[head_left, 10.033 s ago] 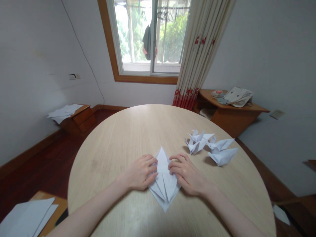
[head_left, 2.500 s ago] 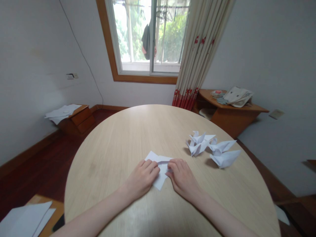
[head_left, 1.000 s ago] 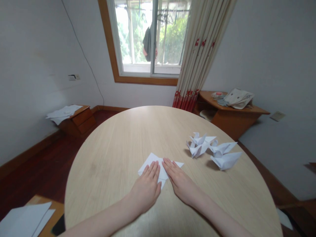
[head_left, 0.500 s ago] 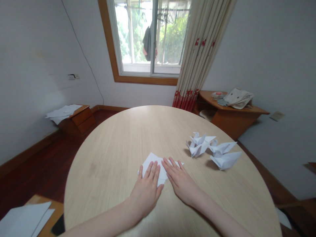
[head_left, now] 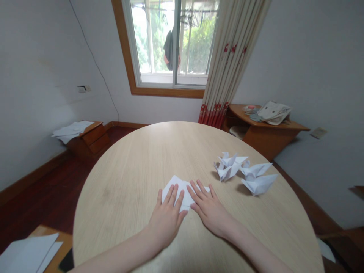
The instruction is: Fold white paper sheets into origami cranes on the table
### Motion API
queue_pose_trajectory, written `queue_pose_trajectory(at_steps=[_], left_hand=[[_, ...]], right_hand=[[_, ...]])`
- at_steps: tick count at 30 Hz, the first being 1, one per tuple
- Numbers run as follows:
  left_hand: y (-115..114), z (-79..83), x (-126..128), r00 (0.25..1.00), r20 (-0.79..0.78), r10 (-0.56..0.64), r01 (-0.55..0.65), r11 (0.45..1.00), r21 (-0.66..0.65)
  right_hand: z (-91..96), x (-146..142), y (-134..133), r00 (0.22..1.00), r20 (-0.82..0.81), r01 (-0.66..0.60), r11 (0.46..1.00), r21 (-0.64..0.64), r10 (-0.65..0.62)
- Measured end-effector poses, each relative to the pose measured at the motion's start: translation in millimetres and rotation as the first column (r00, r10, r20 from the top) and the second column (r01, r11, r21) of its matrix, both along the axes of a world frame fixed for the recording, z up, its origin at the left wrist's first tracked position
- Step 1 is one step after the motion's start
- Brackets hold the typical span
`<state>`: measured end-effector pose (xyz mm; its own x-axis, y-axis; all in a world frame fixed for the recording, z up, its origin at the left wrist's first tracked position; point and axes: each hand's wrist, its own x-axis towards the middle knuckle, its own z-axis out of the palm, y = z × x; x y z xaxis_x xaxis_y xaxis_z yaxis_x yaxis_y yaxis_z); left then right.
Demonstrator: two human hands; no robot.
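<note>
A folded piece of white paper (head_left: pixel 185 197) lies on the round wooden table (head_left: pixel 127 170) in front of me. Flat on its left part rests my left hand (head_left: pixel 167 214), fingers stretched out and slightly apart. My right hand (head_left: pixel 209 208) lies palm down over the right part, its fingers spread. Both hands cover much of the sheet, so its full outline is hidden. To the right stand several folded white paper birds (head_left: pixel 227 167), with one (head_left: pixel 260 184) nearest to my right hand.
White sheets (head_left: pixel 31 250) lie on a wooden surface at the lower left. A low cabinet (head_left: pixel 93 138) with papers stands at the far left. Beyond the table at the right is a wooden corner desk (head_left: pixel 267 132) holding a cloth bag (head_left: pixel 274 112). A curtain (head_left: pixel 227 64) hangs beside the window.
The fingers of my right hand have spread wider and shifted slightly right across the paper. My left hand has moved slightly left, its fingers a little further apart. The paper birds stay put.
</note>
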<state>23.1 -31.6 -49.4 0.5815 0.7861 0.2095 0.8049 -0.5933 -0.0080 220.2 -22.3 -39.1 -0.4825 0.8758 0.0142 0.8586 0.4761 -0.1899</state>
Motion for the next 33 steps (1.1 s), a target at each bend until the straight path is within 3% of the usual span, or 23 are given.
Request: queue_pose_trajectory(at_steps=[5, 11, 19, 26, 33], left_hand=[[14, -3.1, -5, 0.994, 0.087, -0.067, 0.064, 0.997, 0.037], [21, -5.0, -8, 0.977, 0.187, -0.1, 0.105, 0.994, -0.012], [16, 13.3, -6, 0.942, 0.313, -0.123, 0.147, 0.988, -0.055], [14, 26.6, -4, 0.928, 0.351, -0.126, 0.166, 0.982, -0.087], [14, 29.1, -4, 0.918, 0.387, -0.081, 0.155, 0.974, -0.164]], right_hand=[[3.2, 4, 1, 0.999, 0.007, -0.043, 0.999, 0.027, 0.043], [-0.5, 6, 3, 0.99, -0.076, -0.114, 0.99, 0.086, 0.12], [2.2, 9, 4, 0.979, -0.128, -0.147, 0.984, 0.098, 0.159], [4.5, 6, 3, 0.971, -0.131, -0.166, 0.957, 0.236, 0.201], [11.7, 2, 0, 0.964, -0.207, -0.095, 0.941, 0.324, 0.168]])
